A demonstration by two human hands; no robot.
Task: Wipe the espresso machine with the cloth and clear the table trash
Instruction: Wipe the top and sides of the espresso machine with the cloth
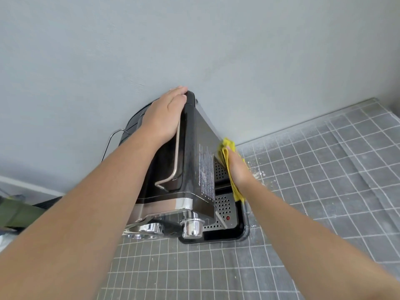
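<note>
A black and chrome espresso machine (190, 161) stands on the table against the grey wall. My left hand (165, 115) lies flat on its top, fingers reaching the back edge. My right hand (238, 167) presses a folded yellow cloth (229, 148) against the machine's right side panel, low down near the perforated drip tray (225, 210). A chrome portafilter (192, 227) juts out at the front. No trash is visible in this view.
The table carries a grey cloth with a white grid (313, 191), dusted with pale crumbs or powder near the machine's right side (257, 172). The wall (194, 40) is close behind. A dark green object (17, 213) lies off the table's left edge.
</note>
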